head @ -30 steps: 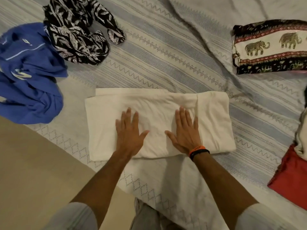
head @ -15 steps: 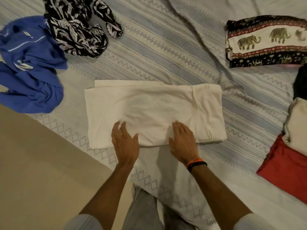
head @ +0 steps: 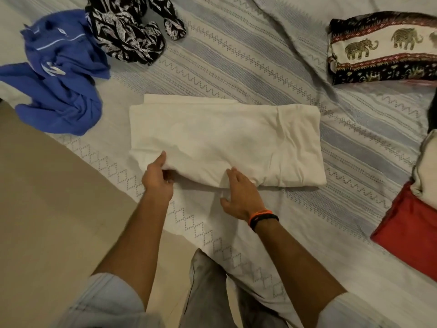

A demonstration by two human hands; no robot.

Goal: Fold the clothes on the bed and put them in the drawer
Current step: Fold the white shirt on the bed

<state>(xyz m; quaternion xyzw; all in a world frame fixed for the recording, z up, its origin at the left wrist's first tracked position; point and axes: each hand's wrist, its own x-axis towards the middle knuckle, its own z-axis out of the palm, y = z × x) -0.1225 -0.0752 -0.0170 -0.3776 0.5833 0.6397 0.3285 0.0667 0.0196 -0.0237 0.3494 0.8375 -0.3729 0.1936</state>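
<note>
White cloth (head: 224, 143), folded into a wide rectangle, lies flat on the striped bedspread (head: 236, 67) straight in front of you, near the bed's edge. Your left hand (head: 157, 178) pinches its near edge toward the left end, thumb on top and fingers tucked beneath, lifting that edge a little. Your right hand (head: 241, 197) is at the same near edge further right, fingertips slipped under the fabric; how tightly it grips you cannot tell, but the fingers curl around the hem. That wrist wears an orange and black band (head: 263, 217).

Well apart to the left sits a crumpled blue shirt (head: 59, 76), touching a black-and-white garment (head: 127, 29) behind it. At the far right lies a folded elephant print (head: 383, 48). On the near right, a red cloth (head: 411, 230) lies under a cream piece (head: 426, 171).
</note>
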